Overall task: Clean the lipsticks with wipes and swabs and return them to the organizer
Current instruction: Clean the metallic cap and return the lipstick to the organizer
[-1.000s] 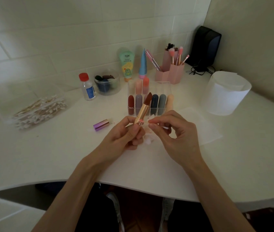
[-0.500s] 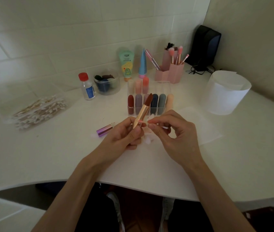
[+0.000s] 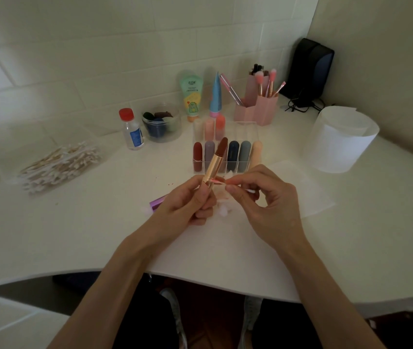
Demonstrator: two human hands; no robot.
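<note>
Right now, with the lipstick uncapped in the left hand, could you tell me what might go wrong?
The lipstick has its brown bullet extended above the left hand; a slip of the swab in the right hand could dent it.
The swab tip looks stained pink, so it may smear colour back onto the gold tube.
The purple cap lies loose beside the left hand and might roll away.

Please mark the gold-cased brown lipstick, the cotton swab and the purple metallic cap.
Gold-cased brown lipstick (image 3: 214,163): head view, gold tube.
Cotton swab (image 3: 216,181): head view, stained tip.
Purple metallic cap (image 3: 157,203): head view, visible side.
</note>
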